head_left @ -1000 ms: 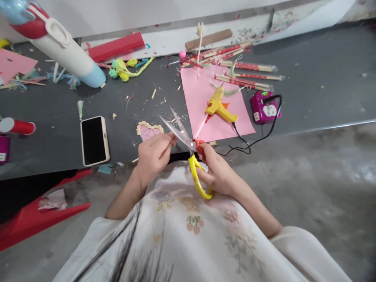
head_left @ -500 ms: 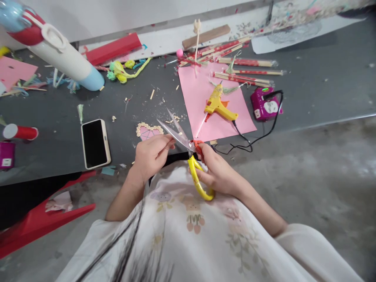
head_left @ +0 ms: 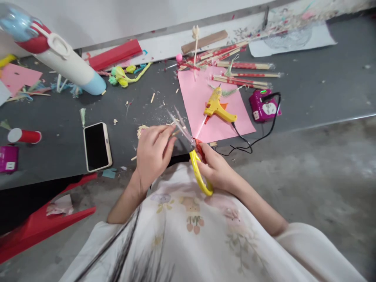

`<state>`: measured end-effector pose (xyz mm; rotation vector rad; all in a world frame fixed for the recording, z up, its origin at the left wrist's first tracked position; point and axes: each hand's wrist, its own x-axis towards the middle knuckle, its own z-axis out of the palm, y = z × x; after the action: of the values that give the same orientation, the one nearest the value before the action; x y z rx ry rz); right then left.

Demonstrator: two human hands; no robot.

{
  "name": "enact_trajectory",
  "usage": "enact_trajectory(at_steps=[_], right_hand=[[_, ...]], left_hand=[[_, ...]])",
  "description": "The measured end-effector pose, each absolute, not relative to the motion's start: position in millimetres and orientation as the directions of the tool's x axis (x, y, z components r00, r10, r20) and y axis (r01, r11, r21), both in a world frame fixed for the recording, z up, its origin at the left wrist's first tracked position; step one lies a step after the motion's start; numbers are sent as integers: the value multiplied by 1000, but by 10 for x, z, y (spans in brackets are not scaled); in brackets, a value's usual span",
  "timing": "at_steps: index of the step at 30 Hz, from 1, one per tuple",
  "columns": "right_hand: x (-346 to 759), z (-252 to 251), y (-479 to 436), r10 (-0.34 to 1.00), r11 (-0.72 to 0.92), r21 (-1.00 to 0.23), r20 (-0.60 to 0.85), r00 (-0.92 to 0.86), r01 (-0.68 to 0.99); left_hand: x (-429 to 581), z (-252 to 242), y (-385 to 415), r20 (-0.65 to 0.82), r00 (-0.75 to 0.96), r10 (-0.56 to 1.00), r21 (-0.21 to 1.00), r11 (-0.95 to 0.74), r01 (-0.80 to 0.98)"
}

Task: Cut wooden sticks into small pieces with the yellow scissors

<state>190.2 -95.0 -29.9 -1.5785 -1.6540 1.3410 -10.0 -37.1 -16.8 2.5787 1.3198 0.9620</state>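
Observation:
My right hand [head_left: 216, 164] is closed around the scissors [head_left: 200, 178], which have one yellow and one orange handle. Their blades are parted and point up and left, slightly blurred. Close to the blades, my left hand [head_left: 154, 150] pinches a short thin wooden stick [head_left: 175, 133] between thumb and fingers. Behind that hand lies the heart-shaped piece edged with small wooden bits [head_left: 142, 131], mostly covered. Cut bits of wood [head_left: 152, 97] are scattered on the dark table.
A yellow glue gun [head_left: 219, 107] rests on pink paper [head_left: 188, 88], its cord running to a purple box [head_left: 264, 105]. Packs of wooden sticks [head_left: 243, 64] lie behind. To the left are a phone [head_left: 97, 147], a bottle [head_left: 69, 64] and red thread [head_left: 26, 136].
My left hand has moved up and turned, now covering most of the heart-shaped piece. The scissors have swung a little more upright, still parted. The whole view has shifted slightly.

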Motion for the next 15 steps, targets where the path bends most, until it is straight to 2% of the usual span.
enact_trajectory(at_steps=[2,4,5,7,9,10,12,15], right_hand=[[1891,-344,-926,952,-174,-891,-261,-159,419],[1875,-374,-902,962,-183,-909,-244,-120,375],[1866,-382,-892,965,-184,-918,-236,-111,352],[1844,-383,-876,969,-177,-934,-221,-110,309],[1821,-370,-870,972,-171,-947,-208,-112,273],[1810,-361,-870,973,-171,-952,-204,-109,255],[1786,-343,-878,974,-180,-960,-205,-101,213],[1746,-326,-898,968,-211,-970,-224,-113,121]], left_hand=[[-74,-200,-420,616,396,681,311,-672,673],[-49,-249,-480,628,418,657,404,-733,547],[-36,-279,-507,557,455,695,509,-718,474],[-3,-341,-549,284,579,764,726,-566,390],[36,-398,-572,12,647,762,836,-363,411],[55,-423,-579,-74,647,759,862,-277,425],[93,-467,-589,-159,613,774,906,-132,402],[144,-538,-600,-169,621,765,959,-18,283]])
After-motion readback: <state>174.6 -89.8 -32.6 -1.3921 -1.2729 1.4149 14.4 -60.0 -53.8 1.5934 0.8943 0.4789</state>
